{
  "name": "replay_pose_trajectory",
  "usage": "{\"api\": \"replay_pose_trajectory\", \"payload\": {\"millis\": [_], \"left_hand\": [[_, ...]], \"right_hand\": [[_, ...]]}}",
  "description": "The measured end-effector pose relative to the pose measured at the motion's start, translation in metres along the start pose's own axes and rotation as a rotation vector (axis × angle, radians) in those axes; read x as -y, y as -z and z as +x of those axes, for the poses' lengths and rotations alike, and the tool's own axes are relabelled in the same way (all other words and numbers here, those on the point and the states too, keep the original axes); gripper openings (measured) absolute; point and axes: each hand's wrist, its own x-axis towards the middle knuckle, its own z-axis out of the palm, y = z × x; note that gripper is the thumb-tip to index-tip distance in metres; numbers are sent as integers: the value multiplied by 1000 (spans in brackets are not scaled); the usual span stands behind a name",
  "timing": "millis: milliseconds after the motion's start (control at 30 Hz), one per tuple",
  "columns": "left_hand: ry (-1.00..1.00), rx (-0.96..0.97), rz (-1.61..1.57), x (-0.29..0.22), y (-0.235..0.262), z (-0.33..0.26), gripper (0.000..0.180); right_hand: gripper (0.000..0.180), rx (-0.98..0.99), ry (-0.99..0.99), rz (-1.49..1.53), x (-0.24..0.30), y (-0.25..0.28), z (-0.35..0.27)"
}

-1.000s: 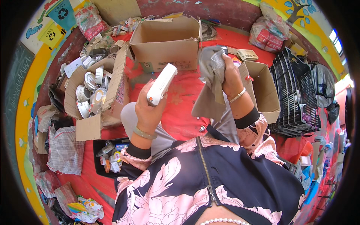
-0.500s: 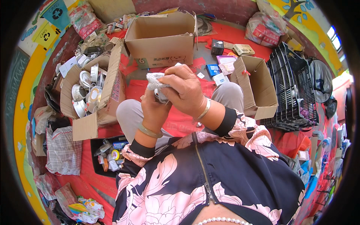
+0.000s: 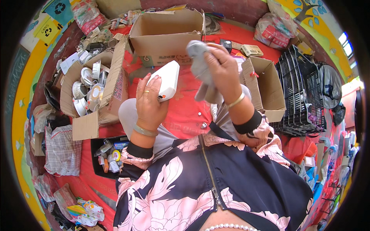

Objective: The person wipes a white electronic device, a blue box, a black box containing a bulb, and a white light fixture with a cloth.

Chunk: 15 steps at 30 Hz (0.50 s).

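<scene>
The left hand [image 3: 148, 103] gripped a white plastic device [image 3: 166, 80], perhaps a small appliance casing, above the lap. Just beside it, the right hand [image 3: 222, 68] clutched a grey cloth [image 3: 200, 69]. Beyond stood an open cardboard box [image 3: 165, 29].

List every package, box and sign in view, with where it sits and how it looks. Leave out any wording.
Left hand: holds a white device, flat and rounded.
Right hand: holds a grey cloth.
Open cardboard box: top centre, brown.
Cardboard box of white parts: left, brown.
Small cardboard box: right, brown, open.
Wall signs: top left, blue and yellow diamonds.
Black crates: far right.
</scene>
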Motion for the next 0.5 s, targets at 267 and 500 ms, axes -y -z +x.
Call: {"api": "replay_pose_trajectory", "payload": {"millis": [267,500], "left_hand": [[-54,105,-2,-11,-3,12,37],[172,-8,-322,-20,-1,-1,43]], "right_hand": [[14,151,514,-280,24,-40,-35],[15,16,-83,-339,-69,-1,-2]]}}
